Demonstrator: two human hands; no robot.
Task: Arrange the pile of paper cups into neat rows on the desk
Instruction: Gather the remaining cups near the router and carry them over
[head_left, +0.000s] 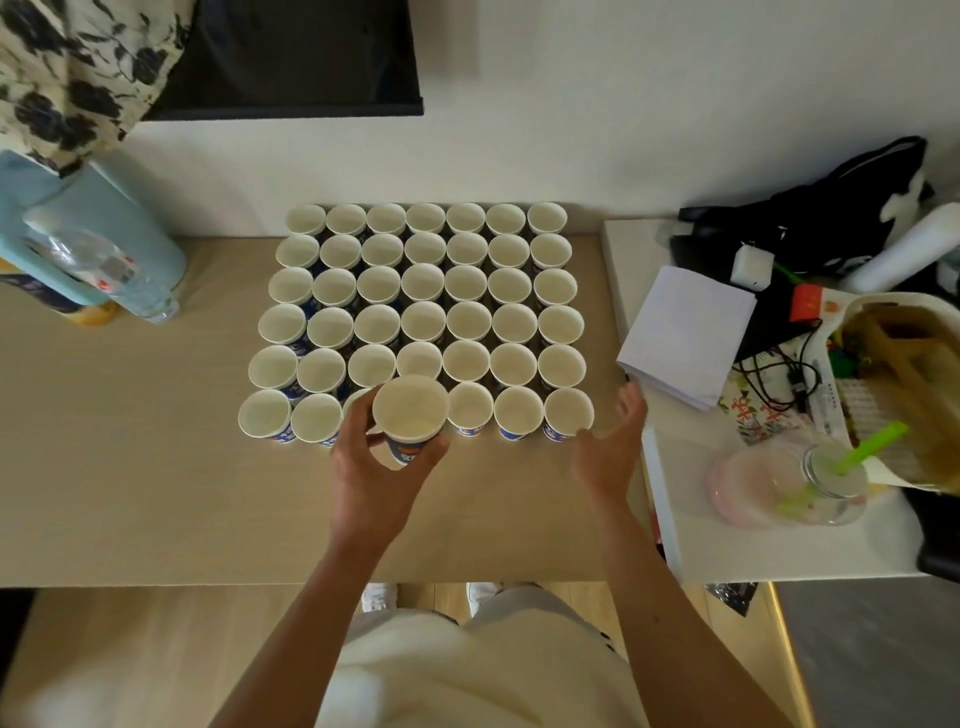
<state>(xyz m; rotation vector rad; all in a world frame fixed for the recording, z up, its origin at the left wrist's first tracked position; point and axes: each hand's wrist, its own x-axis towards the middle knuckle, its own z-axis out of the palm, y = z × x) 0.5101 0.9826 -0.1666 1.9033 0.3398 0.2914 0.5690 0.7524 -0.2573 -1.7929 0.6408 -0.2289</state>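
Rows of paper cups (423, 283) stand mouth up on the desk (130, 441), packed close in a neat block. The left hand (363, 467) has its fingers wrapped round one more cup (410, 410). It holds this one at the near row, about the middle, with cups on both sides. The right hand (608, 441) is spread wide and holds nothing, just beside the near right corner of the block. White paper sheets (685, 338) lie to the right.
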